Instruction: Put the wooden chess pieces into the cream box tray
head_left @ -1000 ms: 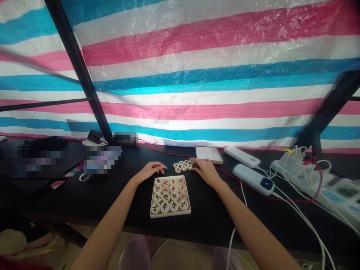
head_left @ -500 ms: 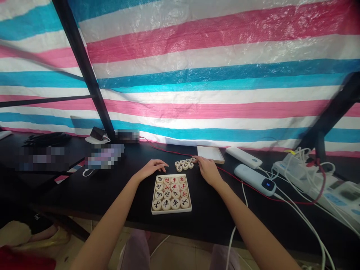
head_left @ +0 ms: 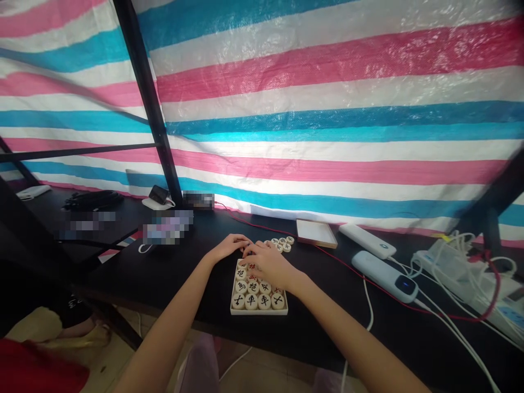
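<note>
A shallow white box [head_left: 259,313] stands on the black desk, packed with round Chinese chess pieces [head_left: 251,301] marked in black and red. My right hand [head_left: 268,264] spreads over the box's back rows, fingers bent and apart, hiding several pieces. Its fingertips reach the fingertips of my left hand [head_left: 227,247], which rests on the desk just behind the box with its fingers stretched out. I see no piece in either hand. Behind my right hand lies a loose group of chess pieces [head_left: 282,241], partly covered by that hand.
An upturned box lid [head_left: 315,231] lies behind the loose pieces. To the right are two pale power banks [head_left: 364,240], a red cable [head_left: 346,265], white cables and a crowded power strip [head_left: 442,273]. A black frame post [head_left: 153,103] rises before the striped sheet. Someone's leg shows lower left.
My right hand has moved left and nearer, from the loose pieces to over the box, meeting my left fingertips. My left hand stays behind the box. The whole view has shifted slightly.
</note>
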`<state>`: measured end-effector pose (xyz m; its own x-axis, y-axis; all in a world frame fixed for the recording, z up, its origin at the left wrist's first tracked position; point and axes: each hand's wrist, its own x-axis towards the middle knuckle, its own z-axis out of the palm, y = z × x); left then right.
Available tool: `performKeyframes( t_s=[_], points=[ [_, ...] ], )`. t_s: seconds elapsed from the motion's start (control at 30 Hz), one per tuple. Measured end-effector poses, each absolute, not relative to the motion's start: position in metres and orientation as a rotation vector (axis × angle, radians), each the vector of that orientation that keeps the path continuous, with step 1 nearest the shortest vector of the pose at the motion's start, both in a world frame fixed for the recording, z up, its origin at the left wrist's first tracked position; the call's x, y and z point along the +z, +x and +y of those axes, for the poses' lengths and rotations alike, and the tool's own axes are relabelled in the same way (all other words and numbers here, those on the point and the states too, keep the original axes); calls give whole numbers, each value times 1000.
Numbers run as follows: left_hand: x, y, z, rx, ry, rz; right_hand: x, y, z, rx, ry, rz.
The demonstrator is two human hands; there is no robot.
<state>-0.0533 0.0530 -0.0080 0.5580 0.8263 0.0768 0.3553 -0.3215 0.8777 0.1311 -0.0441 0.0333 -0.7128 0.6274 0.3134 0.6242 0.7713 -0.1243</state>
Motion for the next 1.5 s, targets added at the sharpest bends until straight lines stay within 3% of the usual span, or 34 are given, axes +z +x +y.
performKeyframes(
  t_s=[0.27, 0.53, 0.7, 1.0, 1.5],
  points=[
    [-10, -54, 57, 667, 1931, 960, 22, 125, -26, 127, -937, -2581],
    [-3, -53, 51, 633, 1880, 915, 24, 176, -9, 568, -1046, -2164],
    [-3, -51, 53, 619, 1865, 935, 15, 208, -15, 432, -1102, -2105],
    [-4, -51, 52, 623, 1907, 937, 13, 177, -35, 338, -1014, -2427],
    [-4, -50, 50, 624, 1888, 951, 20, 195, -44, 769, -917, -2406]
  ],
)
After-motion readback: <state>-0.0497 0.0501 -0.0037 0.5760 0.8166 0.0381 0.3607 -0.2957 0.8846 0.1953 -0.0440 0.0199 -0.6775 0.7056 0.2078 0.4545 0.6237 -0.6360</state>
